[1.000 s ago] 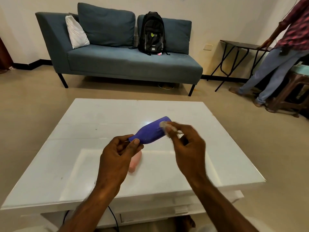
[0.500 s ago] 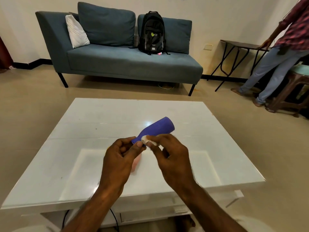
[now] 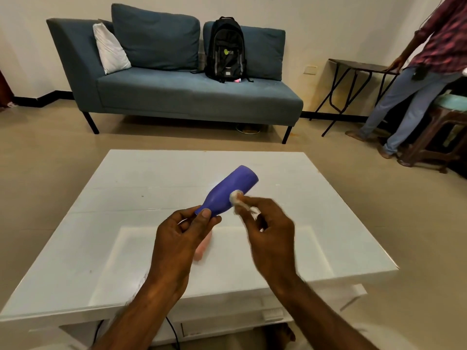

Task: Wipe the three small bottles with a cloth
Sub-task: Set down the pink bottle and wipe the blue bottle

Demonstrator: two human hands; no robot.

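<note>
A small purple bottle [image 3: 228,189] is held tilted above the white table [image 3: 131,188], neck toward me and base pointing away to the right. My left hand [image 3: 180,238] pinches its neck end between thumb and fingers. My right hand [image 3: 269,233] holds a small white cloth [image 3: 236,197] pressed against the bottle's side at mid-body. A pink bottle [image 3: 203,248] lies on the table under my left hand, mostly hidden. No third bottle is visible.
A blue sofa [image 3: 177,94] with a black backpack [image 3: 226,50] stands beyond the table. A person [image 3: 417,79] stands at the right by a folding side table [image 3: 358,69] and a wooden stool [image 3: 439,127]. A cable hangs below the table's front edge.
My right hand slid the cloth from the bottle's base down to the neck, then back up to mid-body. My left hand kept its hold on the neck.
</note>
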